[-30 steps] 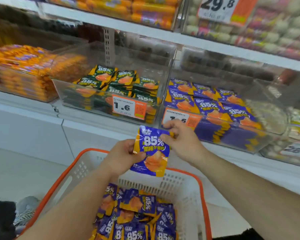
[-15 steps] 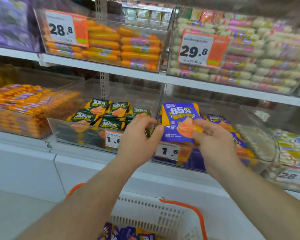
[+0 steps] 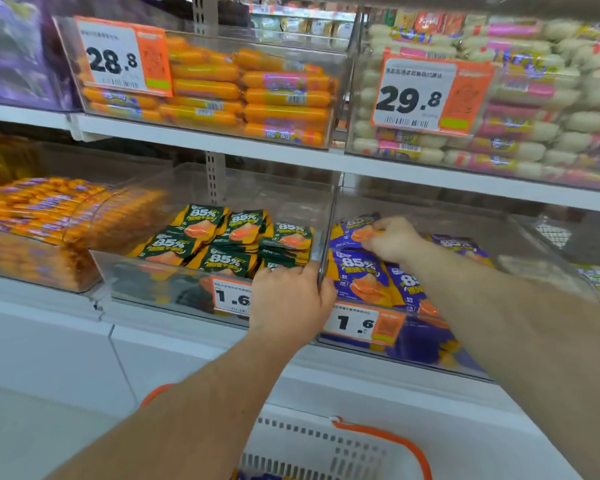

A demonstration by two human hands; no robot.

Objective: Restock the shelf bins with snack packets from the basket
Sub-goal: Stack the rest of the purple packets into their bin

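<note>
Purple foil snack packet (image 3: pixel 355 230) pinched by right hand (image 3: pixel 394 242), atop purple stack inside clear plastic shelf bin (image 3: pixel 430 344). Left hand (image 3: pixel 290 299) gripping bin's front corner. At six o'clock, white orange-rimmed basket (image 3: pixel 326 448).

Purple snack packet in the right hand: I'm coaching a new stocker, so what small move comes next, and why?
Probably let go. The right hand already holds the purple snack packet down on the purple stack inside the clear plastic bin, while the left hand grips the bin's front corner. Then reach back to the white orange-handled basket.
</note>
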